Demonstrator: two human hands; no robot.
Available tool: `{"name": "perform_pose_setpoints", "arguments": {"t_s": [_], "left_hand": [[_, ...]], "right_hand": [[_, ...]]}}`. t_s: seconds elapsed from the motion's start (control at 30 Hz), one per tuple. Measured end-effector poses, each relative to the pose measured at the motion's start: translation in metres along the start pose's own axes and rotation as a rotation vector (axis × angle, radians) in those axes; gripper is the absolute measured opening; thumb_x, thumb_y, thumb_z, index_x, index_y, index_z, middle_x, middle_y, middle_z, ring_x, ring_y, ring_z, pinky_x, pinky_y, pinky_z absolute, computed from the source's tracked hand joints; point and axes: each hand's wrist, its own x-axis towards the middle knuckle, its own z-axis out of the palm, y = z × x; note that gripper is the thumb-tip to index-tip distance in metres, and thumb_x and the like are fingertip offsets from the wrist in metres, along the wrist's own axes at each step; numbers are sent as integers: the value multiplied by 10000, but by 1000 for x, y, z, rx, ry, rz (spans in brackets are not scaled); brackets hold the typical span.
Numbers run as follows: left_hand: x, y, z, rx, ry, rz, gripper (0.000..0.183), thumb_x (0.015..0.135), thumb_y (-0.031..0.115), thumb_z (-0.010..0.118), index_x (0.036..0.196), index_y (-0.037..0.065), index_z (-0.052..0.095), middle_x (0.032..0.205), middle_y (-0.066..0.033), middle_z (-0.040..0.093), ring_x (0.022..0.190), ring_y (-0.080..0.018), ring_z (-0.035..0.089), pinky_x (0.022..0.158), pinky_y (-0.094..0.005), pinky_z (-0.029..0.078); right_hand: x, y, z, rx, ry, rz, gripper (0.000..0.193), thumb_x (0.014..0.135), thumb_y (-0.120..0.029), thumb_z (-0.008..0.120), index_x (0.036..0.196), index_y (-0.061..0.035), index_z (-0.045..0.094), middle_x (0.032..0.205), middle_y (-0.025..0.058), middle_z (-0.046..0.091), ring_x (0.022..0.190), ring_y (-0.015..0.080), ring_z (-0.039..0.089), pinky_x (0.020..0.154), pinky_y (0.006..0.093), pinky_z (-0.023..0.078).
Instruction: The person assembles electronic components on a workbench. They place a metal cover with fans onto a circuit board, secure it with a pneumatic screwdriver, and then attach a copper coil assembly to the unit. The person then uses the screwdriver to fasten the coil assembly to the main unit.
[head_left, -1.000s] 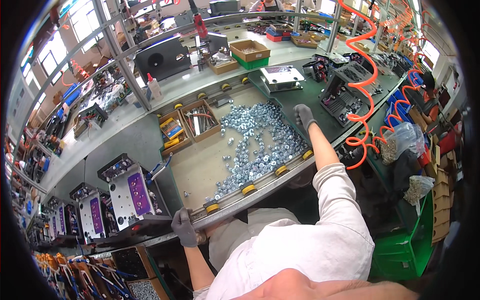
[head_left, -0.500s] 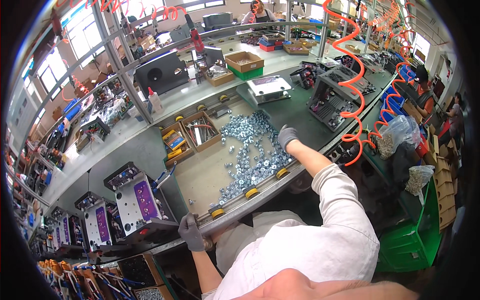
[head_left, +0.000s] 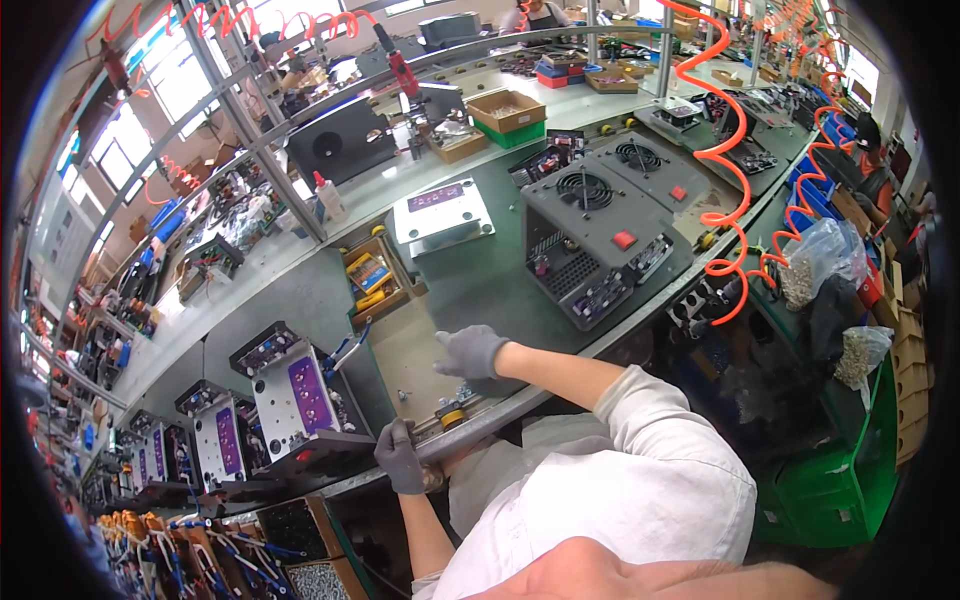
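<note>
My left hand (head_left: 400, 457), in a grey glove, is closed at the metal front rail (head_left: 480, 428), beside the corner of the left green board; what its fingers hold is hidden. My right hand (head_left: 470, 352), also gloved, reaches across the near left edge of another green board (head_left: 478, 292), its fingers outstretched with nothing seen in them. A white metal plate unit (head_left: 445, 220) with a purple circuit board stands on that board, beside dark grey housings (head_left: 590, 200) with round fan grilles. A few small metal fasteners (head_left: 402, 395) show on the beige strip (head_left: 405, 352) between the boards.
Several similar plate units (head_left: 305, 390) stand in a row at left. A cardboard box (head_left: 370, 272) of yellow items lies beyond the beige strip. Orange coiled hoses (head_left: 735, 150) hang at right. A green bin (head_left: 835, 490) stands below on the right.
The right green board with its units has slid left, covering most of the fastener pile and part of the boxes. My right hand has moved left with it. My left hand stays at the rail.
</note>
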Motion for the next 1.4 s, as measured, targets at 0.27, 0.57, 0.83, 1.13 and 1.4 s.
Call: {"name": "perform_pose_setpoints", "arguments": {"t_s": [0.27, 0.57, 0.83, 1.13, 1.4], "left_hand": [[-23, 25, 56, 251, -48, 469, 219, 858, 195, 690, 972, 8, 685, 849, -85, 665, 704, -201, 610, 676, -296, 490], [-14, 55, 150, 923, -421, 675, 698, 765, 395, 729, 1353, 126, 468, 1344, -189, 498, 1253, -394, 455, 1024, -524, 340], [22, 43, 156, 1055, -390, 719, 627, 818, 444, 679, 1305, 77, 532, 1307, -163, 561, 1205, -359, 521, 1014, -480, 373], [78, 41, 140, 1034, -412, 587, 631, 803, 392, 707, 1345, 133, 514, 1388, -133, 519, 1253, -316, 508, 1036, -438, 374], [81, 35, 128, 1042, -403, 610, 629, 786, 377, 725, 1338, 156, 518, 1377, -120, 526, 1259, -313, 502, 1044, -424, 374]], "right_hand": [[-97, 65, -41, -182, 562, -119, 484, 853, -461, 627, 1188, -112, 617, 1038, 137, 694, 955, 345, 665, 820, 447, 532], [-151, 249, -56, 37, 444, 786, 445, 908, -494, 527, 1074, -106, 666, 1057, 186, 680, 1015, 365, 633, 893, 430, 487], [-128, 232, -55, -33, 348, 650, 329, 945, -429, 529, 1156, -217, 665, 1012, 141, 696, 963, 353, 651, 823, 440, 513], [-80, 223, -47, -67, 308, 609, 326, 957, -423, 500, 1154, -220, 662, 992, 144, 700, 952, 353, 661, 822, 452, 519], [-88, 211, -42, 80, 577, 493, 341, 954, -395, 517, 1200, -186, 626, 959, 152, 700, 941, 380, 652, 801, 457, 521]]}}
